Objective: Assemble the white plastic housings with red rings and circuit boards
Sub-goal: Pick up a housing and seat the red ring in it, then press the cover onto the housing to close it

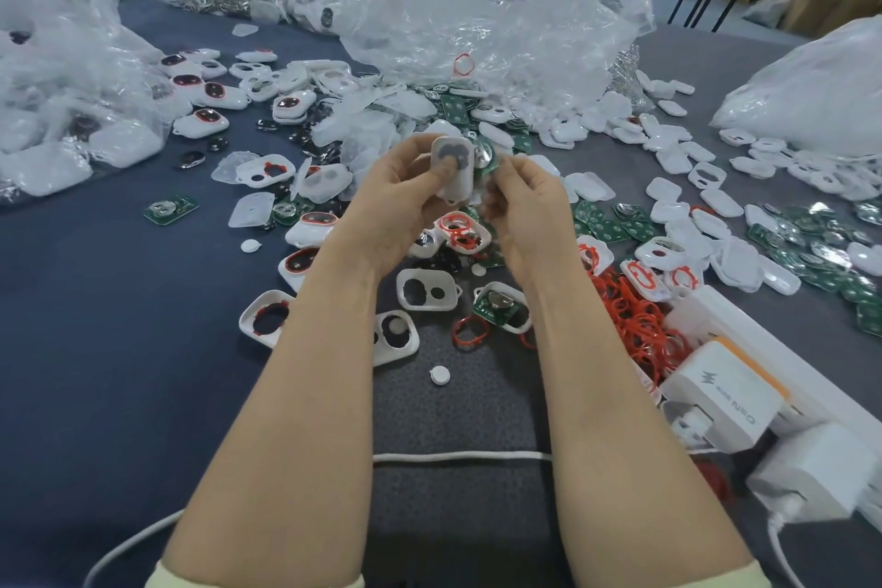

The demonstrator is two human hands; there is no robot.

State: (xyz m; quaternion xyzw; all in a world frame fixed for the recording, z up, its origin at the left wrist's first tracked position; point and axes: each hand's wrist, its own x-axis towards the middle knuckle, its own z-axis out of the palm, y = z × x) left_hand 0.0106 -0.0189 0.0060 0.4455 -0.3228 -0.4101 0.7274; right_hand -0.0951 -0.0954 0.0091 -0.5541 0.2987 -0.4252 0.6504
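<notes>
My left hand [401,189] pinches the white housing [452,170], with the thumb pressed on its face, I think to keep it steady. Just right of the housing, my right hand [525,198] pinches a green circuit board [488,160], probably ready to go in. Red rings [635,325] lie below-right of the housing, well apart.

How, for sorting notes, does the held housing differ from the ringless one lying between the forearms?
The held housing has grey-filled openings; the lying housing has one open. The held housing stands upright in the left hand; the lying housing rests flat on the cloth. Both are white.
</notes>
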